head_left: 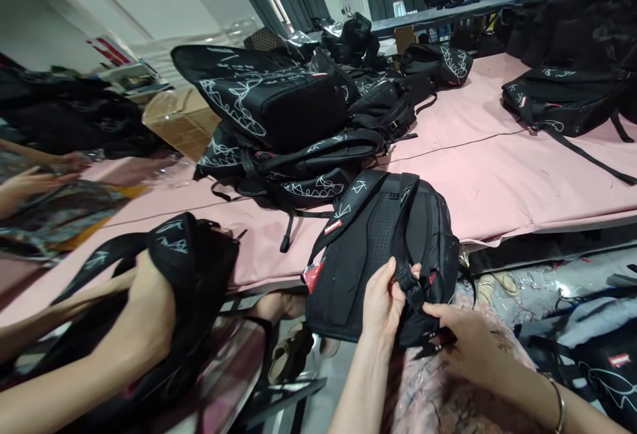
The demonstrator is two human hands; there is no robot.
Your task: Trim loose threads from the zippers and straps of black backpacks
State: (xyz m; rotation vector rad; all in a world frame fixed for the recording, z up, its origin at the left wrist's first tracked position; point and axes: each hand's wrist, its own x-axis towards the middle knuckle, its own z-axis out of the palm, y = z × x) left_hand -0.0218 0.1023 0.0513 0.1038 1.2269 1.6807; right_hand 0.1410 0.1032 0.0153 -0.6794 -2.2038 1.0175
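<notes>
A black backpack [343, 281] leans on the table's front edge with its padded back and shoulder straps towards me. My left hand [385, 298] is closed around the lower end of one shoulder strap [405, 241], at its adjuster buckle. At the bag's lower right side, my right hand [460, 334] has its fingers bent in against the strap end. Something dark with narrow tips [430, 348] sticks out below those fingers; I cannot make out what it is. A bracelet [560, 407] circles my right wrist.
Black backpacks with white line drawings [298, 109] are heaped on the pink-covered table [478, 155]. Another backpack [567, 99] lies at the right. On my left, a co-worker's hand [149, 308] handles a black bag [204, 268]. A cardboard box [182, 119] stands behind.
</notes>
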